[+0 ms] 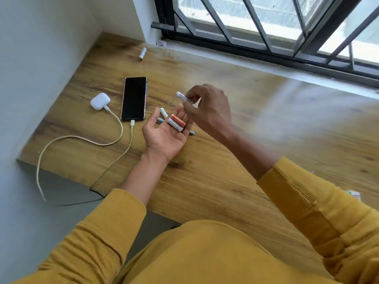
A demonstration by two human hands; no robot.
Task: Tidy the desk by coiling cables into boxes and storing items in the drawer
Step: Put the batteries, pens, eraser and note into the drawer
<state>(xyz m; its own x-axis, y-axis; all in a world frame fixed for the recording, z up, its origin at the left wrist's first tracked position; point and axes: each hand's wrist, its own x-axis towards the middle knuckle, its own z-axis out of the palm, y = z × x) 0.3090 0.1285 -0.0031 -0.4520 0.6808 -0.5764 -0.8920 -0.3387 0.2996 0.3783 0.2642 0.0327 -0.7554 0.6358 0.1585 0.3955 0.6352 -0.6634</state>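
Note:
My left hand (164, 134) lies palm up over the wooden desk (266, 128), fingers straight, carrying two batteries (176, 123), one orange and one white. My right hand (209, 109) hovers just above it and pinches a white battery (183, 96) by one end. More batteries lie on the desk under my left fingers: a white one (163, 112) and blue-tipped ones (160, 120). A black phone (134, 98) lies face up with a cream cable (123, 150) plugged in. A white earbud case (100, 101) has its own cream cable (82, 138).
A lone white battery (143, 53) lies far back near the wall corner. Both cables run off the desk's front left edge. A barred window (266, 23) and grey sill line the far side. A small box corner (354, 194) peeks out by my right sleeve.

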